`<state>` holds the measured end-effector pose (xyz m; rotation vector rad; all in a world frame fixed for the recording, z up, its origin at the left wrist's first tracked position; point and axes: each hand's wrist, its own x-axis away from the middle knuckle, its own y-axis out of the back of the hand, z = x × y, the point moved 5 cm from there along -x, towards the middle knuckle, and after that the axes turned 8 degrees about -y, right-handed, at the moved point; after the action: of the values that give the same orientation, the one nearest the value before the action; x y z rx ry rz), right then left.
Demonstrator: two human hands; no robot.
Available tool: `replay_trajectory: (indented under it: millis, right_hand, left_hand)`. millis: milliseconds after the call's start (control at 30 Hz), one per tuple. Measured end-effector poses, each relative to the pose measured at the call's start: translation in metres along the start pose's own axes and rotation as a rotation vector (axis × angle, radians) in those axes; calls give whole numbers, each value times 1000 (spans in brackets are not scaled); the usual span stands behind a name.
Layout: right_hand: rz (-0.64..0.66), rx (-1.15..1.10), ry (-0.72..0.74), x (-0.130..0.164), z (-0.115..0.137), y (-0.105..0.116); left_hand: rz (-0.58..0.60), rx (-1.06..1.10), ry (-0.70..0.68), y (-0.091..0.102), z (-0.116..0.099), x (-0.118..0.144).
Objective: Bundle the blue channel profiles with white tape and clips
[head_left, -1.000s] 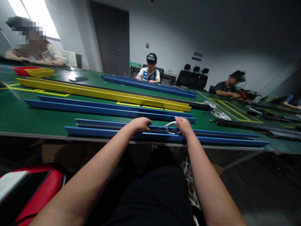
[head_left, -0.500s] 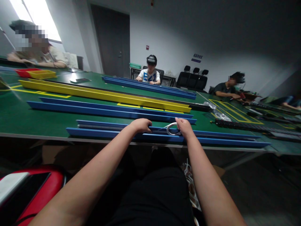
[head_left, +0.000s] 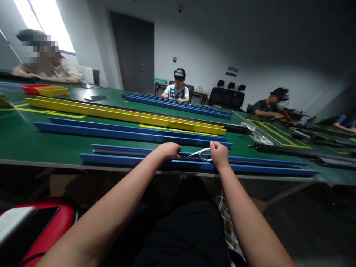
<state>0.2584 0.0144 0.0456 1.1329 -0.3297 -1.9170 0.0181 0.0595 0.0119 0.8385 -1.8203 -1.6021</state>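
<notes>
Working over the near blue channel [head_left: 267, 169] with a white tape roll [head_left: 205, 160]
Our right hand [head_left: 219, 155] closes its fingers on the roll; our left hand [head_left: 171, 151] curls just beside the tape strip [head_left: 195, 152], and we cannot tell whether its fingers pinch the end. We would do best keeping that strip untwisted, lightly taut and in line with the channel; farther off lie another blue channel [head_left: 111, 133], then a yellow channel [head_left: 125, 114]
</notes>
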Motion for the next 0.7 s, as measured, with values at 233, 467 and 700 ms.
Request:
replay_trajectory:
  millis: [233, 467, 700]
  right_hand:
    - [-78, 106, -55, 1, -1, 2]
    - [-109, 128, -95, 1, -3, 2]
    - [-95, 101, -82, 1, -3, 1]
  left_hand:
    - [-15, -52, -62, 2, -9, -3]
    - [-23, -57, -105, 0, -20, -14]
    - [-25, -15, -83, 0, -28, -20]
